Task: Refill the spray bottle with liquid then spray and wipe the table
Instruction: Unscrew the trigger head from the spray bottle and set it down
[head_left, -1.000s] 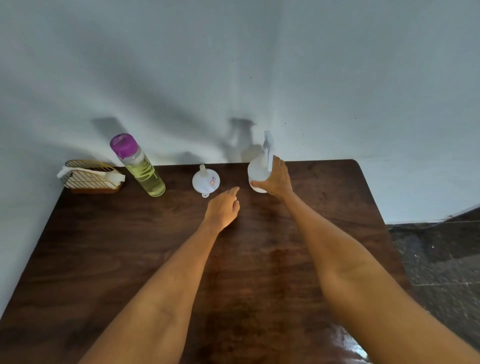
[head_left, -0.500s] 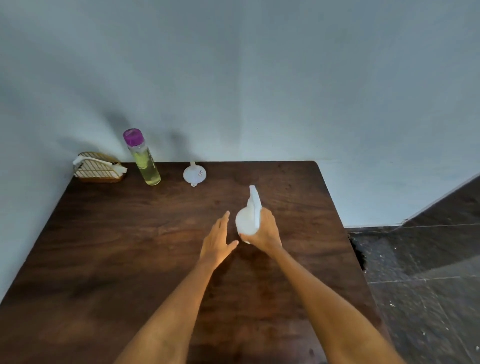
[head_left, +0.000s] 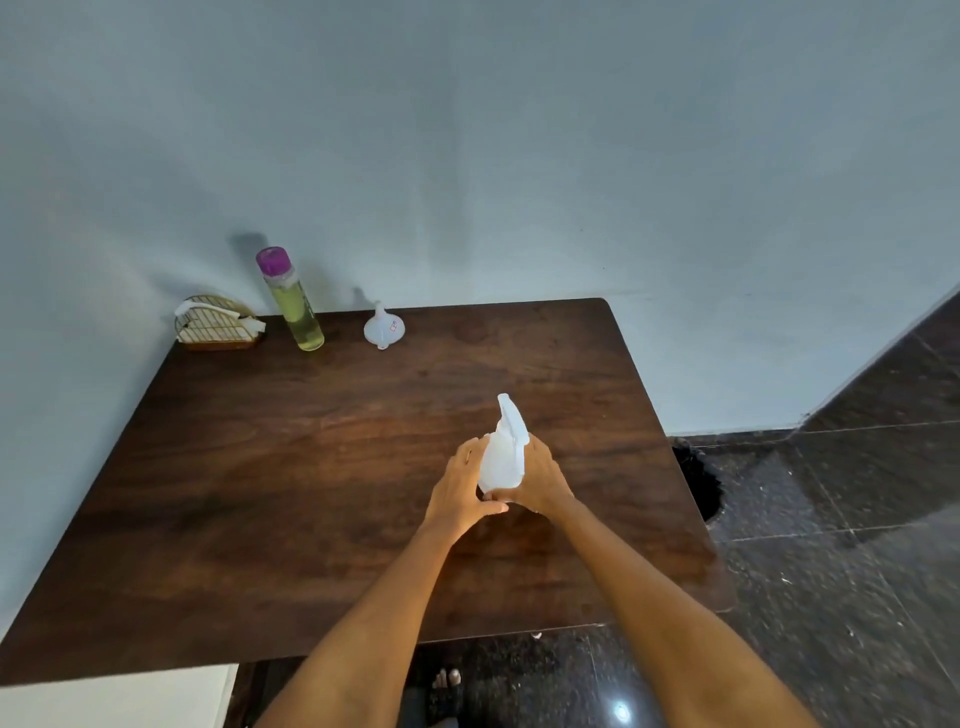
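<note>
Gripping the unlabelled white spray bottle (head_left: 501, 457), left hand (head_left: 458, 489) and right hand (head_left: 540, 475).

My two bare forearms reached forward and converged, left hand (head_left: 460, 491) cupped with thumb tucked underneath, right hand (head_left: 540, 480) curled opposite, fingertips nearly meeting.

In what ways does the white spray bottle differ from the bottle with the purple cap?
The spray bottle is opaque white with a trigger head; the purple-capped bottle is clear, showing yellow-green liquid, with a round cap. The spray bottle is at mid-table, gripped by the left hand and right hand; the purple-capped bottle stands untouched at the far edge by the wall. Both are roughly upright.
</note>
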